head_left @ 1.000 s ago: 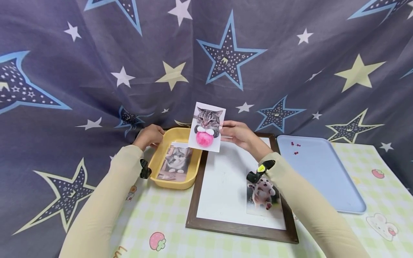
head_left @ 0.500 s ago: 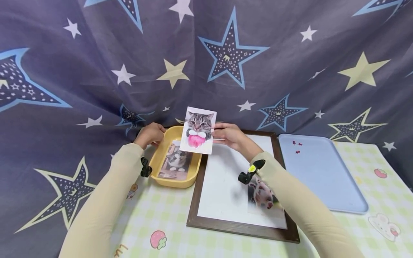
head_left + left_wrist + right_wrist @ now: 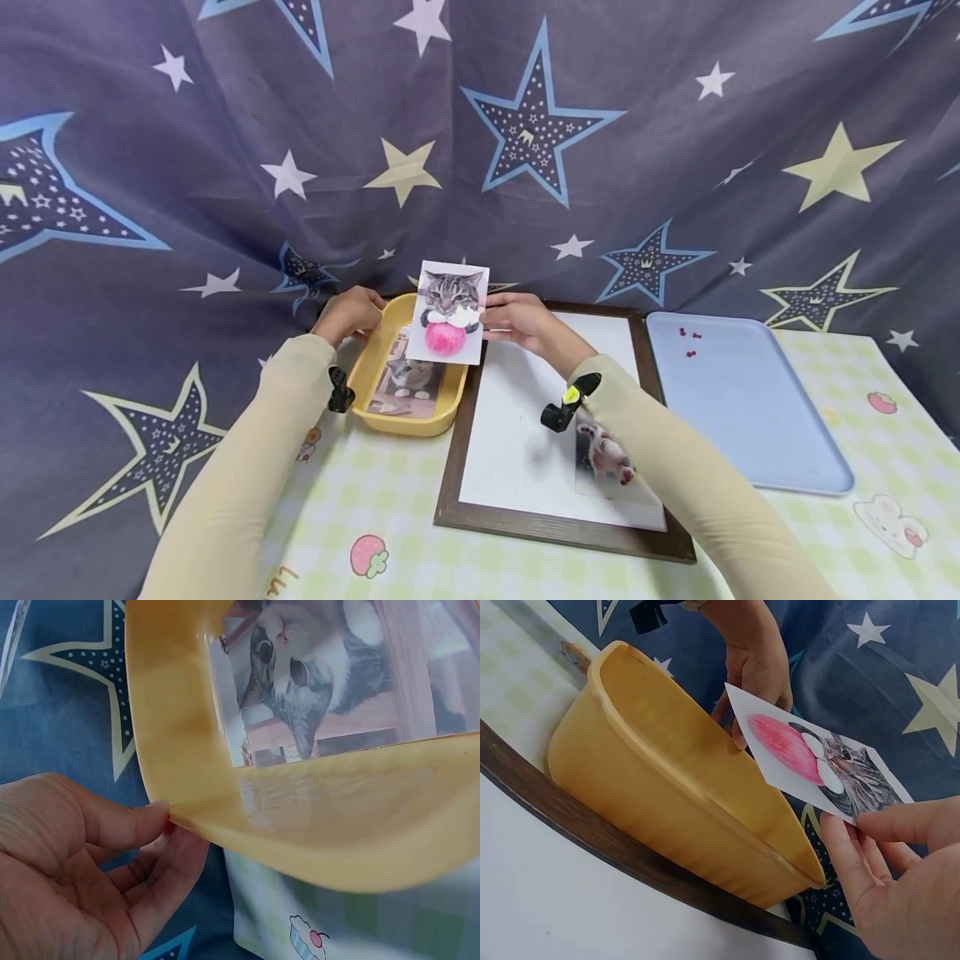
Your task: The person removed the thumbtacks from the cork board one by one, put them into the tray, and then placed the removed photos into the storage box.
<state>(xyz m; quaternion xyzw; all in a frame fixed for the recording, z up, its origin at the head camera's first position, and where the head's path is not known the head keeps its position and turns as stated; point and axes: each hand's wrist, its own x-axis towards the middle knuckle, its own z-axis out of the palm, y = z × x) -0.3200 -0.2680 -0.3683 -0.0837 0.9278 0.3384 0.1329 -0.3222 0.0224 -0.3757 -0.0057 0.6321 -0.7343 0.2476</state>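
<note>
My right hand pinches the right edge of a cat photo showing a tabby with a pink ball. The photo hangs above the right part of a yellow plastic basin. With thumb and fingers my left hand pinches the basin's rim at its far left corner. Inside the basin lies another photo of a grey and white cat. In the right wrist view the held photo is tilted over the basin's rim, thumb on its picture side and fingers beneath.
A brown-framed white board lies right of the basin, with a kitten photo partly under my right forearm. Farther right is a pale blue tray holding red push pins. A starry curtain hangs behind the checked tablecloth.
My right hand has moved left and slightly down with the tabby photo, from beside the basin's right edge to over it. The left hand has stayed on the rim.
</note>
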